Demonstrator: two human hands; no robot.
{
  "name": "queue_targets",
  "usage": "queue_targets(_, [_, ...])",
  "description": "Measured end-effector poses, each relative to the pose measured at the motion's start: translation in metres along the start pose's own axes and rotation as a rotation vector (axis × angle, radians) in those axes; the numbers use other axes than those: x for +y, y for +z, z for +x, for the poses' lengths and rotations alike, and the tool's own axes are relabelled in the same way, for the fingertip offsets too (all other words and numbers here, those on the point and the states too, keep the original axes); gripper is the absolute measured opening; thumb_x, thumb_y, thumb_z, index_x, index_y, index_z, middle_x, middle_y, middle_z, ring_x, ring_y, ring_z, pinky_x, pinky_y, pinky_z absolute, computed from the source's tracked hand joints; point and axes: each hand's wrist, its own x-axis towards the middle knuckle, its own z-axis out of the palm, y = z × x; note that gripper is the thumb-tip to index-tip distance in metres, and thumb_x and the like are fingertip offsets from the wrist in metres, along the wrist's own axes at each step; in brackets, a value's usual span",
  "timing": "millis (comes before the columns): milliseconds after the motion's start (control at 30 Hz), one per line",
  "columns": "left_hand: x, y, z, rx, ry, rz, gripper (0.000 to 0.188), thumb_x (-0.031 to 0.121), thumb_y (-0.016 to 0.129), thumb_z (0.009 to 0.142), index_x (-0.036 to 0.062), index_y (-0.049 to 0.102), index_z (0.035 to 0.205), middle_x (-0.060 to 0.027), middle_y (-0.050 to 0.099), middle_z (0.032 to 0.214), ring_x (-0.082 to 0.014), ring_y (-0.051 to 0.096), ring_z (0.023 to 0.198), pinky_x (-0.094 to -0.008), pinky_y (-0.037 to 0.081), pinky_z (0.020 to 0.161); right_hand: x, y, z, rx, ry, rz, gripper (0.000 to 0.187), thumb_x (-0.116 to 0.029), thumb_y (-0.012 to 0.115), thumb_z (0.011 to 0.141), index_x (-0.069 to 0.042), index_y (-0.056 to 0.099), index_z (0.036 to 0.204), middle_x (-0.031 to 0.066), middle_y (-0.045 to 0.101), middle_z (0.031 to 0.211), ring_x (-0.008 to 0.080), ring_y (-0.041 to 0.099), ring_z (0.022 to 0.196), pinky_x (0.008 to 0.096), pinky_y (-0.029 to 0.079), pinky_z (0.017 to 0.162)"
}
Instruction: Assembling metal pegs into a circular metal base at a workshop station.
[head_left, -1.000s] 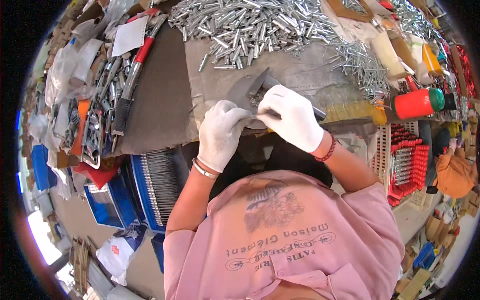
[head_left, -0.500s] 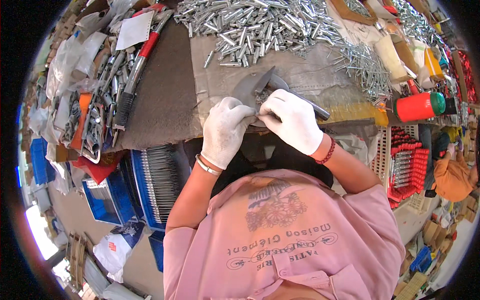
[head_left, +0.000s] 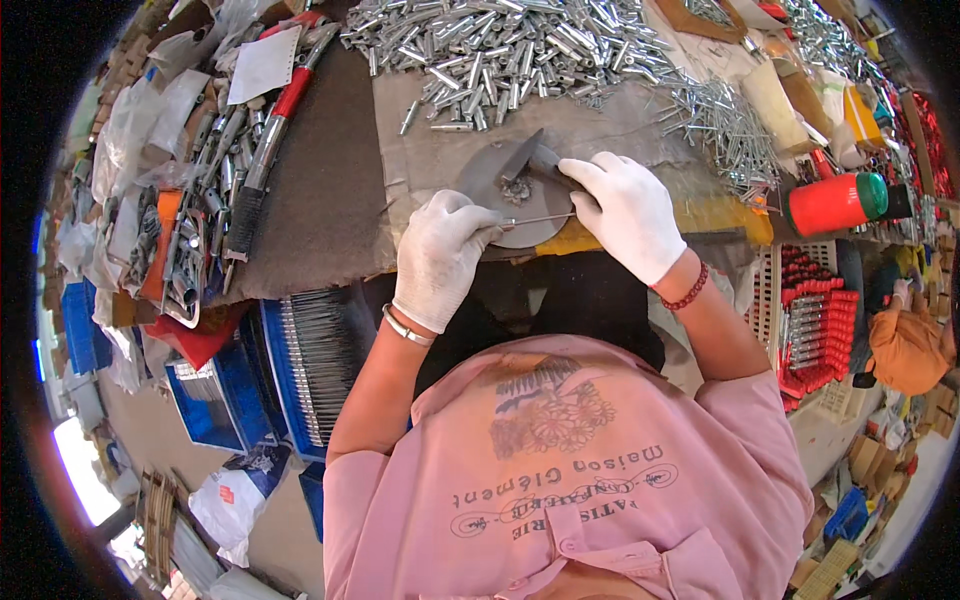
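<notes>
One thin metal rod point(head_left: 543, 219), between the hands over a grey disc point(head_left: 478, 182), looks light, stiff and slick against gloves, best pinched near an end. The left hand point(head_left: 440, 258) keeps a narrow grip on its left end; the right hand point(head_left: 635, 220) has thumb and forefinger parted at the other, contact uncertain. The brown-grey surface point(head_left: 325, 190) bears heaped metal tubes point(head_left: 500, 65); a blue crate point(head_left: 284, 375) stands below left, a co-worker point(head_left: 908, 350) far right.

Workshop with heaped metal tubes point(head_left: 510, 65), crated rods point(head_left: 318, 370).
</notes>
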Motion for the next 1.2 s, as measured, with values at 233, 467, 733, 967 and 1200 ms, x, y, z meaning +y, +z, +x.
queue_targets(233, [0.002,-0.008,0.003,0.008,0.058,0.036,0.014,0.008,0.083,0.077,0.0094,0.075,0.089,-0.0096,0.064,0.087,-0.0333,0.065,0.086,-0.0436,0.052,0.074,-0.029,-0.015,-0.036,0.186,-0.063,0.214,0.048,-0.005,0.070,0.089,-0.022,0.068,0.134,0.0089,0.065,0.099,0.0311,0.069,0.079,0.0406,0.059,0.068])
queue_targets(467, [0.002,-0.010,0.002,0.002,0.071,0.091,0.014,0.008,0.082,0.077,0.0094,0.075,0.090,-0.0096,0.064,0.086,-0.0333,0.065,0.085,-0.0438,0.051,0.075,-0.031,-0.012,-0.031,-0.012,0.082,0.447,0.048,-0.003,0.071,0.091,-0.015,0.067,0.137,0.0123,0.067,0.100,0.0354,0.070,0.087,0.0431,0.057,0.077])
queue_targets(733, [0.000,-0.012,-0.002,-0.011,0.025,-0.052,0.014,0.008,0.083,0.077,0.0104,0.077,0.089,-0.0084,0.065,0.085,-0.0318,0.065,0.084,-0.0423,0.052,0.073,-0.022,-0.010,-0.003,0.033,-0.069,0.024,0.025,-0.016,0.081,0.082,-0.014,0.074,0.107,0.0074,0.064,0.100,0.0306,0.065,0.097,0.0425,0.054,0.080])
queue_targets(967, [0.003,-0.010,-0.011,-0.026,-0.051,-0.061,0.021,0.005,0.083,0.077,0.0081,0.078,0.097,-0.0098,0.066,0.089,-0.0317,0.066,0.084,-0.0411,0.053,0.075,-0.046,0.005,-0.034,-0.239,0.164,0.301,0.015,-0.019,0.077,0.088,-0.008,0.070,0.095,0.0128,0.070,0.084,0.0317,0.071,0.078,0.0418,0.055,0.069])
queue_targets(1200, [0.042,0.004,-0.043,0.103,-0.491,-0.315,0.044,-0.001,0.066,0.098,0.0014,0.062,0.142,-0.0085,0.070,0.083,-0.0111,0.062,0.065,-0.0266,0.052,0.062,-0.058,0.012,-0.047,-0.474,0.435,0.937,0.017,-0.007,0.067,0.095,0.000,0.070,0.110,0.0016,0.067,0.081,0.0065,0.059,0.072,0.0258,0.050,0.066])
